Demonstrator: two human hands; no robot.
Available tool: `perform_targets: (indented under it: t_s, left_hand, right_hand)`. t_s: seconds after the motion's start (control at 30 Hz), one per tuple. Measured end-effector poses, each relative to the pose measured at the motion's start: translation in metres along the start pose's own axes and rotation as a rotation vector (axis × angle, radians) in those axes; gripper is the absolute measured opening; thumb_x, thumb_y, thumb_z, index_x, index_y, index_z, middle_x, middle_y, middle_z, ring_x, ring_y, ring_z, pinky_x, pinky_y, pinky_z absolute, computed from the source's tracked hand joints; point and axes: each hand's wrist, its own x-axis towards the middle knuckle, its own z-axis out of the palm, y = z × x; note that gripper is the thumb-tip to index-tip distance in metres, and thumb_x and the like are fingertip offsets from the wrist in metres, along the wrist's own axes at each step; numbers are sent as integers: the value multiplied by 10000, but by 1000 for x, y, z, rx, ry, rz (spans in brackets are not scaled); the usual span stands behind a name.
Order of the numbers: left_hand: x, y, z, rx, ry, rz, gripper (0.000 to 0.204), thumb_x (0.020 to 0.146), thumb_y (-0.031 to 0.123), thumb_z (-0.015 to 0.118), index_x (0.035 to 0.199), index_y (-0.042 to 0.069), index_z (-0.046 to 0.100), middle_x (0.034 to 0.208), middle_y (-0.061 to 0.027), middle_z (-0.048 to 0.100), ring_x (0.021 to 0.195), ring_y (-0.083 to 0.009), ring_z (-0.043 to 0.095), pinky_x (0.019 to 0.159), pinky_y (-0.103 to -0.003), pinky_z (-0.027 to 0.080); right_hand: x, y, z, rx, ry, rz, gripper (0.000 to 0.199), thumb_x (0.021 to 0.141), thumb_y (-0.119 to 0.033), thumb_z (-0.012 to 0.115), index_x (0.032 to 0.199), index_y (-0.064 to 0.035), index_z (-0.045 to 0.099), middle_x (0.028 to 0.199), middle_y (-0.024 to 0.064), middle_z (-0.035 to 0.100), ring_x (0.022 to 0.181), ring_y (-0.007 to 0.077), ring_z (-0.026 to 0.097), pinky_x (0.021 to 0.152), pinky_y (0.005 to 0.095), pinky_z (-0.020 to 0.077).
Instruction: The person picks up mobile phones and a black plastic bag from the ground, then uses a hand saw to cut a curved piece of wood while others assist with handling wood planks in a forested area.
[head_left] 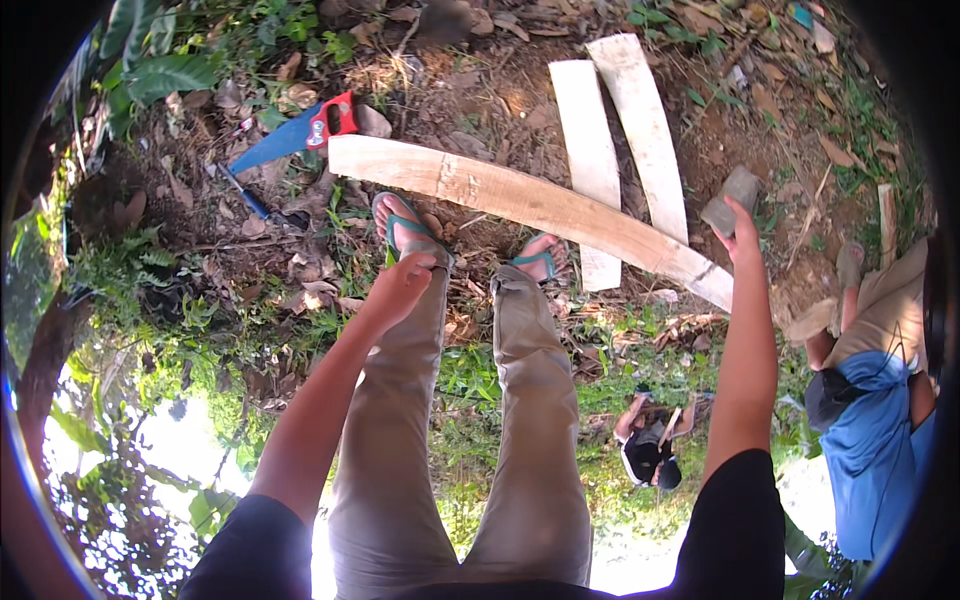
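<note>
My right hand point(739, 236) is closed around a grey stone block point(733, 200), held up at the right. My left hand point(400, 288) is in front of my left shin with its fingers curled; what they hold, if anything, is hidden. A long light-brown wooden plank point(500, 190) lies slantwise across the ground beyond my feet, its right end near my right forearm. Two paler boards lie behind it: a shorter board point(588, 140), which reaches past the plank's near side, and a longer board point(645, 135) to its right.
A handsaw point(285, 135) with a blue blade and red handle lies at the left, near a blue-handled tool point(245, 195). A person in a blue shirt point(872, 440) is close on my right; another person point(652, 445) is farther off. Leaves, plants and bare soil cover the ground.
</note>
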Motion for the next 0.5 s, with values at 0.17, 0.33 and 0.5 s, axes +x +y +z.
perform_targets:
  t_s: [0.17,0.33,0.5]
  left_hand:
    - [-38,-24,-12,-94,64,-43,333,940,191,585,1257,92,620,983,-111,734,832,-237,719,748,-355,543]
    - [-79,-39,-11,-218,69,-125,323,952,143,581,1261,55,609,954,-86,716,824,-147,659,754,-317,526]
    - [-95,-52,-2,-298,78,-134,330,936,170,607,1257,94,620,966,-111,724,789,-189,692,722,-330,531]
  right_hand:
    - [-71,-28,19,-278,47,-4,600,739,-362,848,1224,-78,640,1239,89,634,1107,223,615,902,449,556]
    - [-184,-36,93,-385,-1,-190,568,753,-372,841,1170,-28,666,1159,132,665,1023,233,656,823,445,570]
    - [-257,-34,216,-724,79,-580,972,718,-455,828,1498,-42,420,1222,239,675,1105,342,677,974,382,504]
